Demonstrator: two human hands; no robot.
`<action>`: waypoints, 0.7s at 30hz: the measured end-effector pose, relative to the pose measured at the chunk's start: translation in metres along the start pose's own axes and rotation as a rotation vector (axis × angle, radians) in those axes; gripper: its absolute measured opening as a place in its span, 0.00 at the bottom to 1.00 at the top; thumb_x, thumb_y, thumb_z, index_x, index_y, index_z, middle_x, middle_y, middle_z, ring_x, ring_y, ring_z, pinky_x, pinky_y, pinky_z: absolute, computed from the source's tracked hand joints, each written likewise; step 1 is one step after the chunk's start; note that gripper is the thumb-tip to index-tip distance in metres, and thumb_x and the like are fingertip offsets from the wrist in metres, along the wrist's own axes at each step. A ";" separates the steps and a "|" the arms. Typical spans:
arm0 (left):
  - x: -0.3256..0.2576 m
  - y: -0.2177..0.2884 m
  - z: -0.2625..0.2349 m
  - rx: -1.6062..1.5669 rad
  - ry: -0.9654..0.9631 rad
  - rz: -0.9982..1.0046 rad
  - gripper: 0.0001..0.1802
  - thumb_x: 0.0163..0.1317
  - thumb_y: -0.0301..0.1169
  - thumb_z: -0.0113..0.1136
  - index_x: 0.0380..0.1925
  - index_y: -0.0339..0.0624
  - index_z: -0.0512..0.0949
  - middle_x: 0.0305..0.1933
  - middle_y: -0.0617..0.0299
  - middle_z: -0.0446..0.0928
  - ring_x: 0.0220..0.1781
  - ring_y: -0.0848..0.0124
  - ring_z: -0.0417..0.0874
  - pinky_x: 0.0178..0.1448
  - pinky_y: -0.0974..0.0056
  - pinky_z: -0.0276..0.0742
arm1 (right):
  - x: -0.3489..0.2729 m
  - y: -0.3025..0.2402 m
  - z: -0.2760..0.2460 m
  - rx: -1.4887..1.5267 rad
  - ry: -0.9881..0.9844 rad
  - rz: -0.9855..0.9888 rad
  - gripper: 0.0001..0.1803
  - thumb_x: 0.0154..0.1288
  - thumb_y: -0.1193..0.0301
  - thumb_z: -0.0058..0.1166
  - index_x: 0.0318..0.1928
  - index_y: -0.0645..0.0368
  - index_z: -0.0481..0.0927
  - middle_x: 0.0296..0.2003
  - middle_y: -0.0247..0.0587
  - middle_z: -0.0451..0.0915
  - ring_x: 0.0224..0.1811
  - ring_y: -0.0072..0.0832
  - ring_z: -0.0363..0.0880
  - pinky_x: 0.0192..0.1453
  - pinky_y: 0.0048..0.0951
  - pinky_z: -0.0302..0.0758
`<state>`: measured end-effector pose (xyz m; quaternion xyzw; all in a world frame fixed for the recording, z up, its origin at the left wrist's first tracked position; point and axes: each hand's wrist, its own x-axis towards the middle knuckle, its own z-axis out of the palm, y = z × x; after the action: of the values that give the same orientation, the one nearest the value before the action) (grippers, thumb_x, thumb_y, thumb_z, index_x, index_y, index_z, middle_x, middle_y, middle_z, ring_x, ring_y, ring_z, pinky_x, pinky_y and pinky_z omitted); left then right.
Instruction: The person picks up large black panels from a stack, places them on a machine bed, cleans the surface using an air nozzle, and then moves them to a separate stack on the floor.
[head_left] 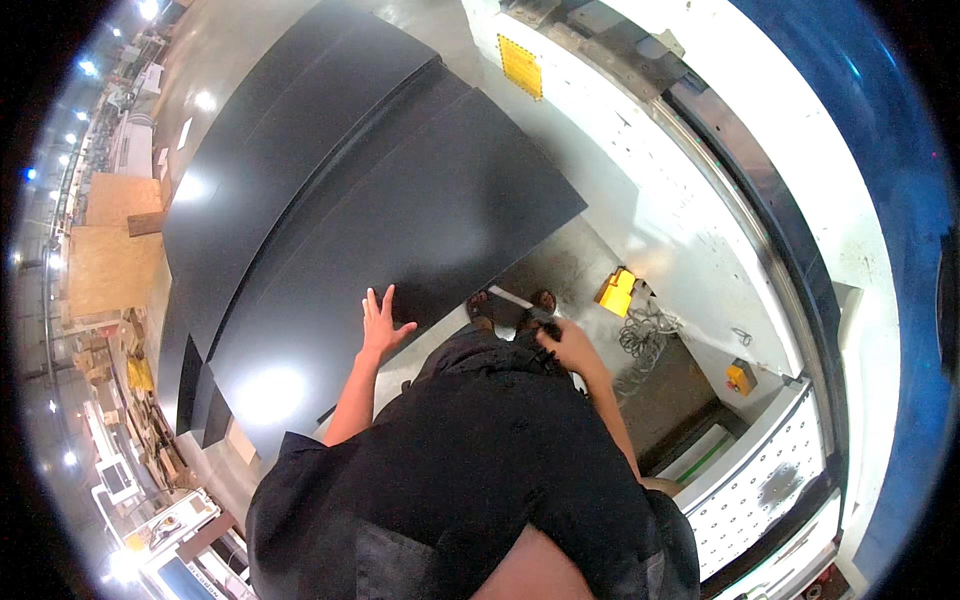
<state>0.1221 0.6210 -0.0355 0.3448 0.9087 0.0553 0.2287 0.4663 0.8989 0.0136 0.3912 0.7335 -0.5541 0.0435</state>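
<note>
My left hand (379, 325) is open, fingers spread, at the near edge of a large dark grey sheet panel (400, 210). Whether it touches the surface I cannot tell. A second dark panel (280, 110) lies beyond a long raised edge that runs across. In front of my body, my right hand (568, 347) is closed at the dark end of a thin pale strip (511, 297); its exact kind is too small to tell. The strip shows just above my shoes (543, 299), and my fingers are partly hidden.
A large white machine (680, 190) curves along the right side. Below it stand a yellow foot pedal (618, 291), a coiled grey cable (648, 335) and a small yellow box (740, 377). Wooden boards (110, 270) lie at the far left; a control console (180, 540) stands lower left.
</note>
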 end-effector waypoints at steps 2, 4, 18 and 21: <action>-0.002 0.006 0.001 0.005 -0.001 -0.031 0.60 0.51 0.54 0.76 0.79 0.66 0.49 0.83 0.36 0.35 0.82 0.32 0.42 0.78 0.36 0.55 | 0.005 -0.005 0.011 -0.129 -0.085 -0.086 0.25 0.66 0.55 0.58 0.55 0.60 0.81 0.44 0.60 0.85 0.49 0.54 0.84 0.53 0.46 0.78; 0.002 0.006 0.001 -0.023 0.006 -0.043 0.59 0.52 0.53 0.76 0.79 0.67 0.49 0.83 0.38 0.35 0.82 0.35 0.41 0.77 0.34 0.54 | 0.010 -0.032 -0.005 -0.192 -0.302 -0.038 0.26 0.65 0.54 0.58 0.54 0.61 0.81 0.41 0.60 0.85 0.46 0.52 0.84 0.51 0.48 0.77; 0.011 -0.014 -0.014 0.005 0.109 0.097 0.49 0.59 0.52 0.70 0.78 0.67 0.55 0.83 0.42 0.40 0.83 0.44 0.46 0.78 0.37 0.50 | -0.012 -0.025 -0.080 -0.167 0.103 0.279 0.21 0.67 0.61 0.59 0.52 0.64 0.82 0.30 0.50 0.82 0.34 0.36 0.82 0.41 0.38 0.75; 0.011 -0.043 -0.014 -0.023 0.178 0.144 0.46 0.62 0.49 0.68 0.77 0.65 0.57 0.83 0.41 0.42 0.83 0.43 0.47 0.79 0.39 0.50 | -0.005 -0.077 -0.033 -0.279 -0.181 0.238 0.21 0.68 0.58 0.60 0.56 0.55 0.83 0.24 0.37 0.81 0.26 0.28 0.78 0.34 0.33 0.74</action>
<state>0.0827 0.5966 -0.0378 0.4000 0.8977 0.1126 0.1465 0.4333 0.9179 0.0886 0.4138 0.7448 -0.4712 0.2280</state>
